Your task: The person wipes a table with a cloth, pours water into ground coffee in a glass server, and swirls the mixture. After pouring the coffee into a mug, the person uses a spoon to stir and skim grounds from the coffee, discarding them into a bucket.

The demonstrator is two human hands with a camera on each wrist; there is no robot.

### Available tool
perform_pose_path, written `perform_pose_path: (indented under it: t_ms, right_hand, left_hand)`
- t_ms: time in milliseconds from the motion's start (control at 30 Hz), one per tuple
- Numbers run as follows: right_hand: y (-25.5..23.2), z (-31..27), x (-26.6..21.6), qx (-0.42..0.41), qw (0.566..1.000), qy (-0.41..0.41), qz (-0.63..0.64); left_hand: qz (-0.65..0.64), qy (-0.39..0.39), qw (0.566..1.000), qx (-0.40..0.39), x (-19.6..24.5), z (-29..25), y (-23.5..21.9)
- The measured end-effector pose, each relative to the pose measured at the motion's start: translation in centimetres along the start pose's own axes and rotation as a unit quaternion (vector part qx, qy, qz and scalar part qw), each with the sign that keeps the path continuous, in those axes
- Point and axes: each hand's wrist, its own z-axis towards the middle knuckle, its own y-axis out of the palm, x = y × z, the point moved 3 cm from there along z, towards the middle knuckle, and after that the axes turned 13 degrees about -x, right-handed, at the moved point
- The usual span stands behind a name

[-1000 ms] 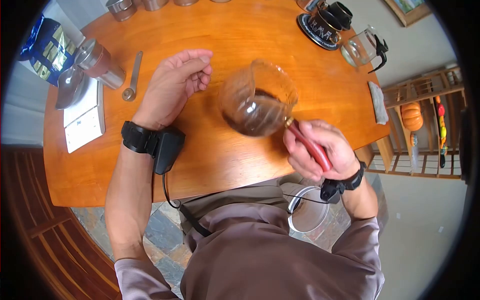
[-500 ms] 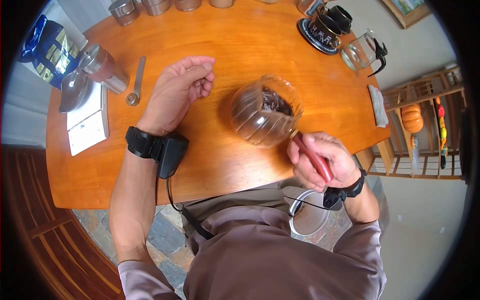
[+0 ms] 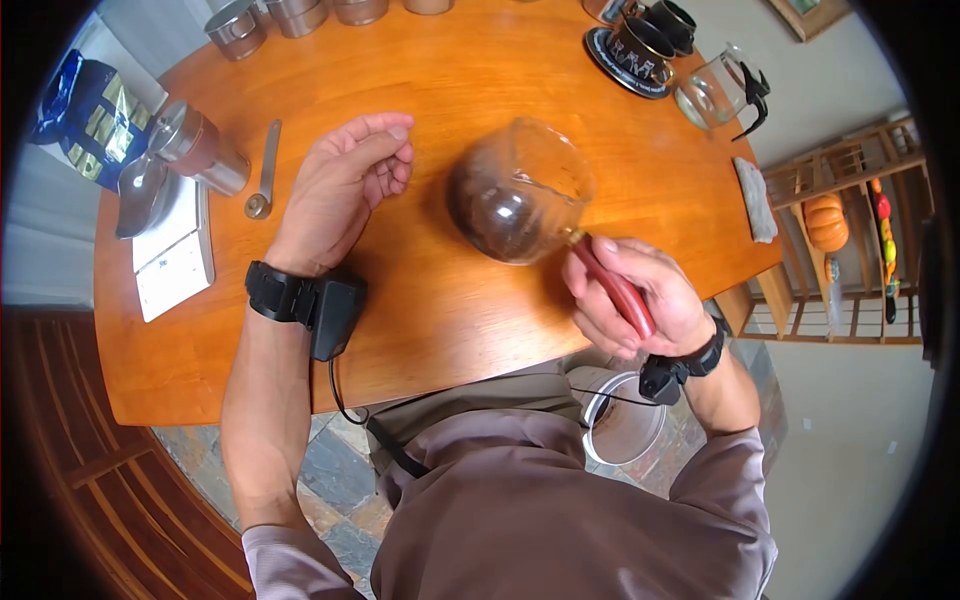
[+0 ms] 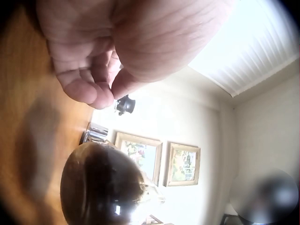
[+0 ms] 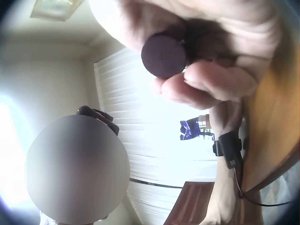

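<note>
A round ribbed glass pot (image 3: 515,195) with dark contents is tilted over the wooden table. My right hand (image 3: 640,300) grips its red handle (image 3: 618,288), fingers and thumb wrapped round it; the handle's dark round end (image 5: 164,55) faces the right wrist view. Left of the pot, my left hand (image 3: 345,185) rests on its side by the table, apart from the glass, fingers loosely curled and holding nothing. In the left wrist view the glass pot (image 4: 101,183) shows below the left hand (image 4: 108,47), its contents gathered against one side.
At left are a steel grinder (image 3: 205,150), a scoop (image 3: 145,195), a white scale (image 3: 175,275), a long spoon (image 3: 267,165) and a blue bag (image 3: 95,120). Metal cups (image 3: 297,12) line the far edge. A black cup (image 3: 640,50), glass carafe (image 3: 715,92) and grey cloth (image 3: 755,200) stand right.
The pot first came toward my body and right, then went back away and left, its dark contents shifting inside. My left hand has barely moved.
</note>
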Motion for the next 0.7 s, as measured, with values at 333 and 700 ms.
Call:
perform_pose_path:
  t_ms: [333, 700]
  right_hand:
    - [-0.1, -0.1, 0.3, 0.000, 0.999, -0.009, 0.034]
    - [0.0, -0.4, 1.0, -0.024, 0.999, 0.033, 0.036]
  left_hand:
    - [0.007, -0.011, 1.000, 0.001, 0.0, 0.0, -0.1]
    - [-0.003, -0.011, 1.000, -0.005, 0.0, -0.1, 0.2]
